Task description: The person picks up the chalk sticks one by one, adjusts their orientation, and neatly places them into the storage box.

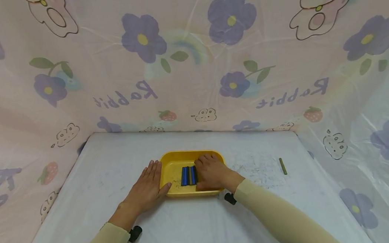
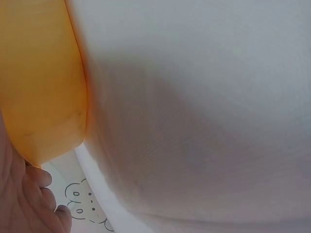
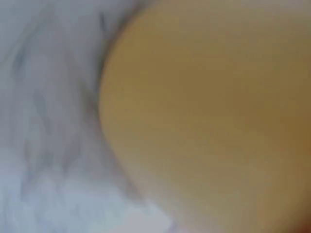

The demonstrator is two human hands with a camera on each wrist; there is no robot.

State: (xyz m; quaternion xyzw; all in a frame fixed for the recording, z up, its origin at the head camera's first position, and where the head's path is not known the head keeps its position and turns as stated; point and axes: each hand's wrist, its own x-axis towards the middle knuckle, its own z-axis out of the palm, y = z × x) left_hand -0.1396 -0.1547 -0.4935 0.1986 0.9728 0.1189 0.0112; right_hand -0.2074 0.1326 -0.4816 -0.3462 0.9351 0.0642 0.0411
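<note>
A shallow yellow tray [image 1: 172, 193] sits on the white-covered table; inside it, blue and black crayon-like sticks [image 1: 188, 175] lie side by side in a row. My left hand [image 1: 149, 185] rests against the tray's left side, fingers straight and thumb at the near left corner. In the left wrist view, fingertips [image 2: 41, 187] show by the tray wall [image 2: 48, 87]. My right hand [image 1: 212, 172] is inside the tray's right part, back up, right against the row. It hides what lies under it. The right wrist view is blurred and mostly filled by the yellow tray [image 3: 204, 97].
An olive-green stick [image 1: 283, 166] lies on the table [image 1: 142, 139] to the right of the tray. Dark smudges and scribbles mark the cloth between them. A printed curtain [image 1: 191, 69] with flowers and rabbits stands behind and at both sides.
</note>
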